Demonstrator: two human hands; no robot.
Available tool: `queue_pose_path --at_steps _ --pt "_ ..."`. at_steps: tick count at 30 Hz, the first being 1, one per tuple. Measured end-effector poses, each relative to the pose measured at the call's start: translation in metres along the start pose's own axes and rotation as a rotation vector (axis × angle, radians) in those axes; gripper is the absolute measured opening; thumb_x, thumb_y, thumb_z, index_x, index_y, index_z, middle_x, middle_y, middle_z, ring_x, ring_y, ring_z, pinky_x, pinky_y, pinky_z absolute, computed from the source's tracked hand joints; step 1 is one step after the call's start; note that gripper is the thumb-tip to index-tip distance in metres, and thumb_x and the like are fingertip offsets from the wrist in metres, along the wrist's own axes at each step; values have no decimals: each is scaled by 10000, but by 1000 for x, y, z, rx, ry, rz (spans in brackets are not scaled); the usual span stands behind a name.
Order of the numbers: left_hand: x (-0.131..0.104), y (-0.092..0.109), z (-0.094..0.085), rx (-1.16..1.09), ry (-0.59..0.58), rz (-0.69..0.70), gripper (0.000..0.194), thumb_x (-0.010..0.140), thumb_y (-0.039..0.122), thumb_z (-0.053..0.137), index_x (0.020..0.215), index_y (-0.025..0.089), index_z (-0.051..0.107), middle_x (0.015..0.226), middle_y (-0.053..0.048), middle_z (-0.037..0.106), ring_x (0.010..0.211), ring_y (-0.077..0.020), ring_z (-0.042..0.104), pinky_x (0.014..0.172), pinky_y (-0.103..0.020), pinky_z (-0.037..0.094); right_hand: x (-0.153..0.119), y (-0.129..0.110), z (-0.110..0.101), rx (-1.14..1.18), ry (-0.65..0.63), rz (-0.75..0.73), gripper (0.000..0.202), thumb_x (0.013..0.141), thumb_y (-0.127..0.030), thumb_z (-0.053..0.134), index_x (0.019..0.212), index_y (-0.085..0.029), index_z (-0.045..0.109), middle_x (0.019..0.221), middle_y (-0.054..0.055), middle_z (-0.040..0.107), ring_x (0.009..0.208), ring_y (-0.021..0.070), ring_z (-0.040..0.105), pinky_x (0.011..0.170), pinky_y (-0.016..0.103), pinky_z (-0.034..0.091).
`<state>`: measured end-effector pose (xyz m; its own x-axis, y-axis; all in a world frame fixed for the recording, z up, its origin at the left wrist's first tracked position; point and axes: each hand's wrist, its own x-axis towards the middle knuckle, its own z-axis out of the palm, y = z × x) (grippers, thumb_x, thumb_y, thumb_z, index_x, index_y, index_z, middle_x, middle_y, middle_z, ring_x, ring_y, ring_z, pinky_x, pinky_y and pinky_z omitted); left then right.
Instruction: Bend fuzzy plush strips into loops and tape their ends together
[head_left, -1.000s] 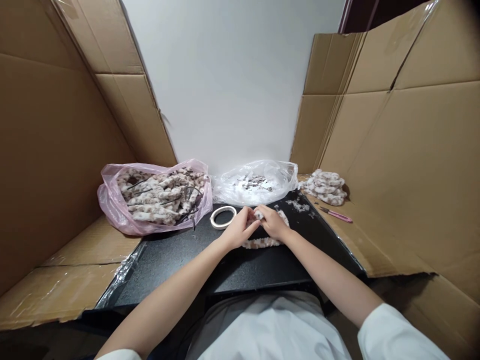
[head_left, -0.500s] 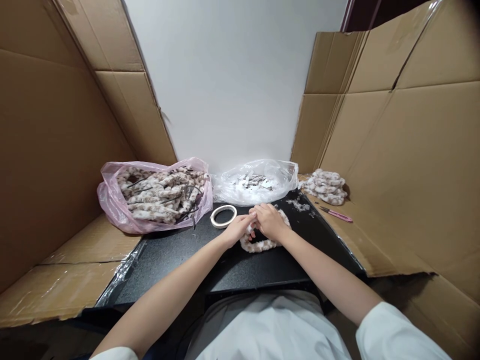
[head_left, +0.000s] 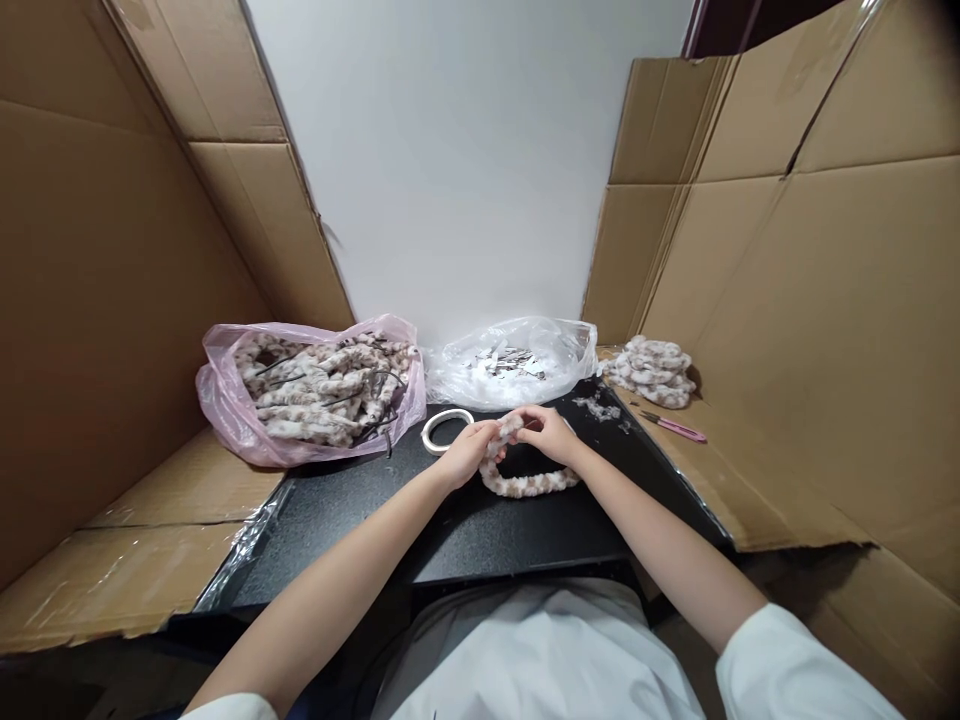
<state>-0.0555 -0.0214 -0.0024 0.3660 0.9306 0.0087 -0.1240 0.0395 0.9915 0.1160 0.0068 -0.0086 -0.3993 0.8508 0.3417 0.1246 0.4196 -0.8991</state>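
A fluffy white-and-brown plush band (head_left: 529,485) lies curved in a loop on the black tabletop (head_left: 495,545), its far end raised between my hands. My left hand (head_left: 471,450) is closed around that end from the left side. On the right, my right hand (head_left: 551,435) pinches at the same end with thumb and forefinger; whether it also holds something small there is hard to make out. A roll of pale tape (head_left: 427,437) lies flat just beyond my left hand.
A pink bag (head_left: 217,400) of similar plush bands with dark cords sits at left. Behind my hands lies a clear bag (head_left: 574,350) with small metallic pieces. At right are a stack of plush bands (head_left: 652,372), a pink cutter (head_left: 681,430) and fluff scraps (head_left: 598,408). Cardboard walls (head_left: 840,330) flank the table.
My hands have drawn slightly apart, the right one turning and lifting off the left. The end of the plush band, covered before, now shows between them.
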Motion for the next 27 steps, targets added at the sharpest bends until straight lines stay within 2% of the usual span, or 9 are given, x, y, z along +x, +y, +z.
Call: queue_pose_path --at_steps 3,8,12,15,18,23,27 --pt "0 0 0 -23 -14 -13 241 725 355 556 709 118 599 605 -11 546 494 -82 441 495 -219 352 0 0 -1 -57 25 -41 274 643 -212 677 914 -174 700 935 48 680 838 195 612 769 322 472" --pt "-1 1 -1 -61 -18 -26 207 720 317 532 714 118 590 664 -34 595 486 -72 441 486 -211 337 1 1 -1 10 -60 -2 190 705 -265 656 854 -154 702 784 30 669 720 172 606 678 288 468" --pt "1 -2 -2 -63 -25 -37 258 741 369 526 711 119 584 613 -29 585 449 -74 429 466 -215 333 -3 -2 0 -217 -56 -141 69 736 -172 636 726 -160 702 779 20 640 735 151 577 702 263 437" --pt "1 -2 -2 -36 -39 -45 421 779 517 513 741 108 603 641 -48 608 443 -75 435 454 -215 332 -6 -6 1 -369 -68 -251 195 780 -79 555 665 -164 688 777 20 618 735 136 568 730 256 421" --pt "0 -1 -2 54 -47 -28 496 764 613 534 755 119 583 660 -35 611 460 -75 456 459 -210 347 -7 -8 2 -551 -64 -353 204 794 -67 555 679 -176 684 775 21 596 761 144 553 737 261 401" --pt "-3 -2 -2 215 -39 53 444 698 561 667 682 163 470 589 35 542 483 -72 463 478 -197 358 -8 -10 6 -886 -54 -443 138 801 -92 584 729 -169 673 774 38 588 748 165 518 731 298 369" --pt "-3 -5 -5 334 -32 109 422 761 559 604 669 172 462 519 48 497 478 -85 454 476 -203 339 -10 -14 10 -927 -71 -431 149 793 -76 569 713 -157 664 774 48 586 741 167 510 728 306 371"
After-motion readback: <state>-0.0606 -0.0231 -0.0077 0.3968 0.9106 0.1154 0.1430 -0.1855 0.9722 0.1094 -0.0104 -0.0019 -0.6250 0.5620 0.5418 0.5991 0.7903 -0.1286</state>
